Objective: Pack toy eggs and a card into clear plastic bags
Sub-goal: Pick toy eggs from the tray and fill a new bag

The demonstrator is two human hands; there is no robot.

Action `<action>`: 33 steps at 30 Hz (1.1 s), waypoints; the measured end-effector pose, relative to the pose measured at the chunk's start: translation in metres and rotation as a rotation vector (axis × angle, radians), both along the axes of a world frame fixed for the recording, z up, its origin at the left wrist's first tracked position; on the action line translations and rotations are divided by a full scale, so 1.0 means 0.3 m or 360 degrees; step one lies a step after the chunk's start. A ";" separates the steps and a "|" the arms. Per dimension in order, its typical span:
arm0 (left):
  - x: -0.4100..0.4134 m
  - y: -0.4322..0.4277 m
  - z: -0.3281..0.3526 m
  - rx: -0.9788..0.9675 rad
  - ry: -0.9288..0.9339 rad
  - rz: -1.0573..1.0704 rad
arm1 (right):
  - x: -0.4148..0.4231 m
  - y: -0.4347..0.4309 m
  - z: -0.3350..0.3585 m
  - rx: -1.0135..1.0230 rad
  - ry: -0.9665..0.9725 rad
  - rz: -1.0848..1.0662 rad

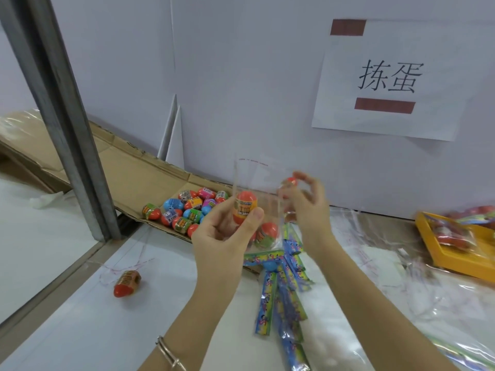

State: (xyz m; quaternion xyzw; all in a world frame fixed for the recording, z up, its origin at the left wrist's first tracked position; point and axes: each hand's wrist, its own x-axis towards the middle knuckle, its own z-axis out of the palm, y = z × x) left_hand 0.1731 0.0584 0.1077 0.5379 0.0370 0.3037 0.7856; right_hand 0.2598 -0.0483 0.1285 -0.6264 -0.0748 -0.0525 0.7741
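Orange egg (245, 207) in bag (254, 175), in left grip (227, 234)

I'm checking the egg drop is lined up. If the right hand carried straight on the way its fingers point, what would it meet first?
Probably the clear bag that the left hand holds up; the right hand, pinching a red egg, points toward it. Depth is unclear.

Open tabletop (80, 330) lies at my lower left, bearing one stray egg (126, 283); metal post (67, 124) blocks left, egg pile (187, 207) ahead, yellow tray (455, 266) right.
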 end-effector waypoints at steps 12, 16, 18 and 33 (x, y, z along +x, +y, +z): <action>-0.023 -0.065 -0.015 0.0372 -0.0160 -0.0165 | -0.241 -0.222 0.322 -0.0722 -0.0956 0.0521; -0.029 -0.069 -0.013 0.0366 -0.0179 -0.0203 | -0.234 -0.244 0.319 -0.1224 -0.0777 0.0478; -0.030 -0.071 -0.014 0.0335 -0.0179 -0.0241 | -0.228 -0.256 0.325 -0.1422 -0.0764 0.0439; -0.042 -0.083 -0.013 0.0311 -0.0316 -0.0443 | -0.234 -0.265 0.404 -0.2009 -0.0943 0.0466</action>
